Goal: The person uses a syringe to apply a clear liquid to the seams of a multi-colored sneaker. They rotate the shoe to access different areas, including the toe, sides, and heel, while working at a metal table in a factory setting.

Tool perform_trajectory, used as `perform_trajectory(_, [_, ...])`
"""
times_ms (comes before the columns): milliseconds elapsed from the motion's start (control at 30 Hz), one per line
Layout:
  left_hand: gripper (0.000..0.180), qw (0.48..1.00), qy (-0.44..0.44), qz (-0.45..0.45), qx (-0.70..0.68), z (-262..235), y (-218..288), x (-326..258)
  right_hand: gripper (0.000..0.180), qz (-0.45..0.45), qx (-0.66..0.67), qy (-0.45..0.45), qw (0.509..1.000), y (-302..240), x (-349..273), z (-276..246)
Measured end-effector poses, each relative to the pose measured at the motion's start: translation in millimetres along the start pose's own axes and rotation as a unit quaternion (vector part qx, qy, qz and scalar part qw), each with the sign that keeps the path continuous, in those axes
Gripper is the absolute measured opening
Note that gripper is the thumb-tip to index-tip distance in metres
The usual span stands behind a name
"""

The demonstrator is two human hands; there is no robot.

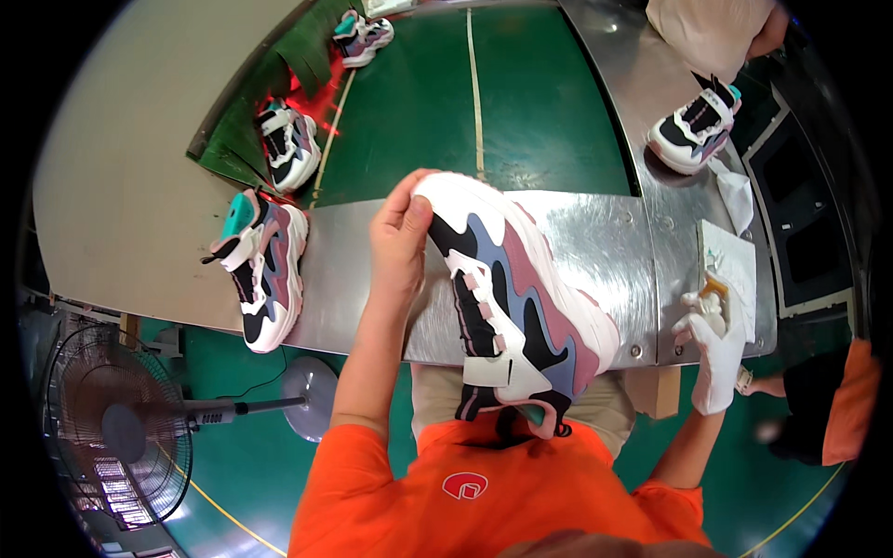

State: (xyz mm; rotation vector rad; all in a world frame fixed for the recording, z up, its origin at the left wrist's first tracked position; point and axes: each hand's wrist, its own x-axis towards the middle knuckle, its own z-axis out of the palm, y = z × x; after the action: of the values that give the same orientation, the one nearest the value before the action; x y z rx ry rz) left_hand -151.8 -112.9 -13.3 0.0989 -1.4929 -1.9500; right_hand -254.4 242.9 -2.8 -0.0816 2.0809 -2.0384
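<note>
My left hand, bare, grips the toe of a sneaker with the thumb on top. The sneaker is white, black, mauve and blue-grey with a white strap; it is held on its side, toe away from me, heel near my shirt. Off to the right, my right hand wears a white glove over a white sheet at the metal table's edge. Its fingers are curled around a small amber piece, whose kind I cannot make out.
Matching sneakers stand at left, further back, at the far end and at right. A green conveyor belt runs ahead of the metal tabletop. A fan is lower left; another person is at right.
</note>
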Motion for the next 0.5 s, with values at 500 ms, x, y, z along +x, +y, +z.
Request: perform_trajectory(500, [0.044,0.999,0.032,-0.038,0.023,1,8,-2,0.056,-0.083,-0.05,0.011,0.995,-12,-7,13])
